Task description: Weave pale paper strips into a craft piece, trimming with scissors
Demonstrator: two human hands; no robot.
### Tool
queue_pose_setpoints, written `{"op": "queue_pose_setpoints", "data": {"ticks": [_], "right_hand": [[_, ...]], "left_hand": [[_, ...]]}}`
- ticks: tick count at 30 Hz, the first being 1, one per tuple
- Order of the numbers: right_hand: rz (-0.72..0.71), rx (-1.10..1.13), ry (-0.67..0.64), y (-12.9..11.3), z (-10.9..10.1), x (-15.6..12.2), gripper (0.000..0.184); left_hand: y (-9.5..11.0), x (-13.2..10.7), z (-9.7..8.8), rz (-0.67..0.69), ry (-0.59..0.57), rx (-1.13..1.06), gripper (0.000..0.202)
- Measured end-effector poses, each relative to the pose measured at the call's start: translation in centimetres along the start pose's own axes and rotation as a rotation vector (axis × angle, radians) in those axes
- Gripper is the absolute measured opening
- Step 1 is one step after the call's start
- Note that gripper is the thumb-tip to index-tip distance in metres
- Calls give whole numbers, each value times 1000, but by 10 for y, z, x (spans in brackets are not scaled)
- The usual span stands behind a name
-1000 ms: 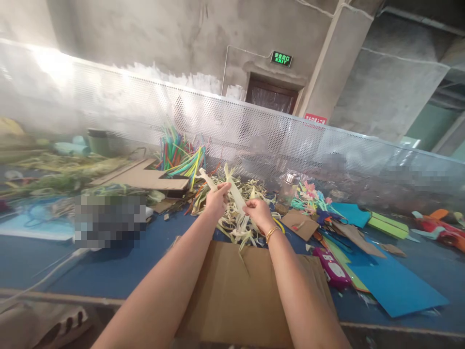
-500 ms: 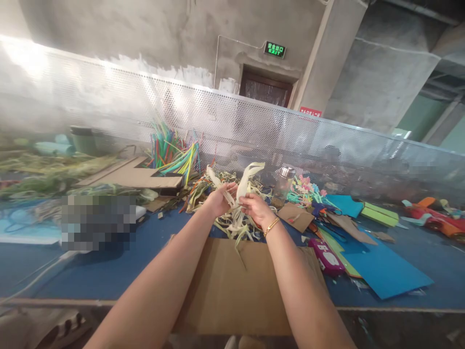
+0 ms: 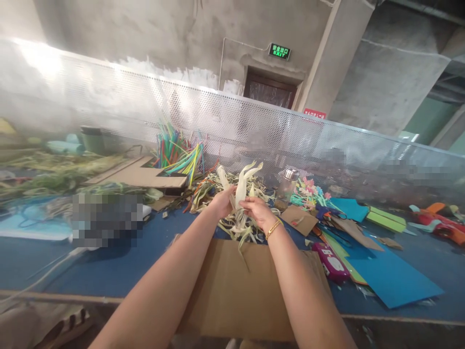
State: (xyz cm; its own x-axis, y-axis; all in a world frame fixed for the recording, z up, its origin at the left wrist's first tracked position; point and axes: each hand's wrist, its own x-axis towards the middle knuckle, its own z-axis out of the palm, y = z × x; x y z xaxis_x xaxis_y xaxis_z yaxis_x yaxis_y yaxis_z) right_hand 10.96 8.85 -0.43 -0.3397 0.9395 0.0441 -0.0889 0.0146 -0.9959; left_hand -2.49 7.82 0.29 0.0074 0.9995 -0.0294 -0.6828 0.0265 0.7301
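Observation:
My left hand (image 3: 224, 201) is closed around the lower part of a bunch of pale, dry corn husks (image 3: 241, 190). The husks stand upright, and their tips curl to the right. One rolled husk piece (image 3: 223, 176) leans up to the left, just above my left fingers. From the other side, my right hand (image 3: 258, 211) pinches the same bunch between thumb and fingers. A gold chain bracelet (image 3: 273, 230) circles the right wrist. Loose husk strips (image 3: 242, 231) lie in a heap below and behind both hands. Some trail onto a brown cardboard sheet (image 3: 236, 291).
Colourful pipe cleaners (image 3: 176, 152) stand at the back left beside cut cardboard (image 3: 134, 174). A lidded glass jar (image 3: 288, 183) and pink paper flowers (image 3: 308, 188) stand right of the heap. Blue card (image 3: 395, 276) and a purple case (image 3: 330, 261) lie to the right.
The whole view has shifted slightly, so the scene sits farther right. My left fingers, spread before, now close in around the husks. My right hand keeps its pinch.

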Motion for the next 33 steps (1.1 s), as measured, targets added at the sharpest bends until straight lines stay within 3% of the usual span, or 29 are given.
{"op": "queue_pose_setpoints", "data": {"ticks": [5,11,19,25,33], "right_hand": [[-26,-91,37,4,8,0,33],[8,132,83,-1,2,2,32],[26,340,131,-3,-1,6,27],[28,424,163,-2,-6,9,22],[72,399,123,-4,-3,5,24]], "left_hand": [[-2,-3,6,-19,21,59,18],[-2,-2,-1,32,53,127,17],[-5,3,-9,183,98,474,34],[-1,-3,-4,261,199,448,22],[1,-6,-4,242,150,458,32]]}}
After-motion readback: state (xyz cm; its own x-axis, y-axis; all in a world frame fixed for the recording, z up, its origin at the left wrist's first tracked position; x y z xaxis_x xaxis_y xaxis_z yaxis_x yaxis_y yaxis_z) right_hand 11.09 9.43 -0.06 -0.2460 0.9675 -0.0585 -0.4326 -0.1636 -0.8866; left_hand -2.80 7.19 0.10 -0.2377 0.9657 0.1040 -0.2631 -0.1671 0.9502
